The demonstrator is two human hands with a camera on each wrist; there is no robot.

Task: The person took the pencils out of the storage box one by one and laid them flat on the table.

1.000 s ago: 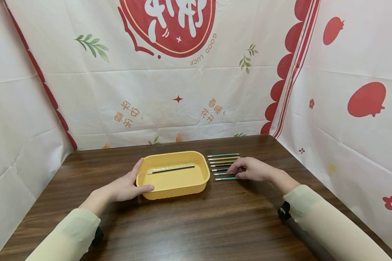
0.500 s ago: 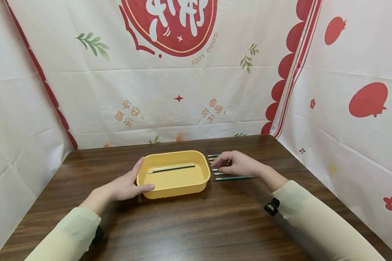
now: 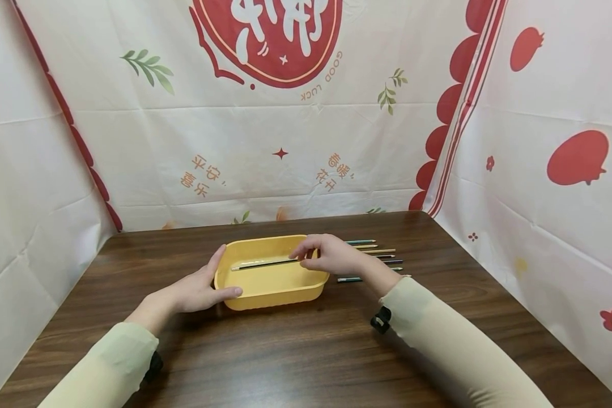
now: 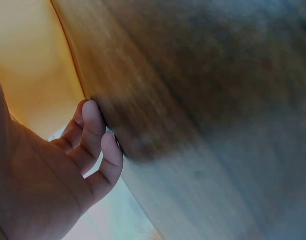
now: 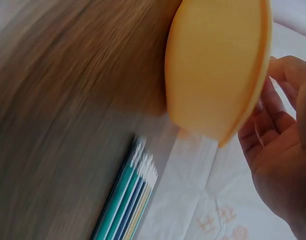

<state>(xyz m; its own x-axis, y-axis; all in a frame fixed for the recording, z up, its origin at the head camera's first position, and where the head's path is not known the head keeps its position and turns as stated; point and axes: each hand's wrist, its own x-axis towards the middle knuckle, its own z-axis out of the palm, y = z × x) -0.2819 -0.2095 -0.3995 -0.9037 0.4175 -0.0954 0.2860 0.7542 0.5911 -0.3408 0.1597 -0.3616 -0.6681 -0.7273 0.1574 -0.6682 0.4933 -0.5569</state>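
A yellow tray (image 3: 272, 288) stands on the brown table, with one dark pencil (image 3: 262, 264) lying lengthwise inside it. My left hand (image 3: 196, 290) holds the tray at its left end, thumb over the front rim and fingers along the outer wall. In the left wrist view, my left hand's fingertips (image 4: 94, 116) sit low beside the tray, close to the table. Over the tray's right end hovers my right hand (image 3: 331, 253), its fingers loosely bent near the dark pencil's right tip. No object shows between the right hand's fingers in the right wrist view.
Several pencils (image 3: 374, 250) lie side by side in a row right of the tray, partly hidden by the right hand and wrist. White printed cloth (image 3: 265, 130) hangs behind the table and along both sides.
From the pencil row, my right hand has moved left to above the tray's right end. The left hand has kept its place on the tray, and the pencil inside has not moved.
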